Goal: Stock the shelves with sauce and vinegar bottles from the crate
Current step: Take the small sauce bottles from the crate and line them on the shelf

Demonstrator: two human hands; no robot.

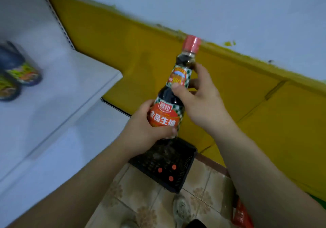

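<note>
- Head view, background: yellow wall panel (247, 93) runs diagonally across the mid frame, pale wall above it at the top; patterned tile floor (141, 201) at the bottom centre.
- White shelves (67, 86) fill the left side in stepped tiers. Two dark cans with green/yellow labels (21, 72) sit at the far left edge, blurred.
- Sauce bottle (173, 93) at frame centre, held up in the air w/ both hands, tilted a bit so the red cap (192, 43) points up-right. Dark liquid inside, orange-red label w/ white characters on the lower body, checked label on the neck.
- Left hand (146, 128) wraps the bottle's lower body from the left and below, thumb curled over the bottom of the label.
- Right hand (199, 100) clamps the neck/shoulder from the right, thumb pressed on the front just under the neck label, fingers behind.
- Black crate (183, 174) on the floor directly below the bottle and hands, bottom centre; three red caps visible inside.
- Light shoe (181, 210) at the bottom edge; some red packaging (241, 213) lower right, partly behind the right forearm.
</note>
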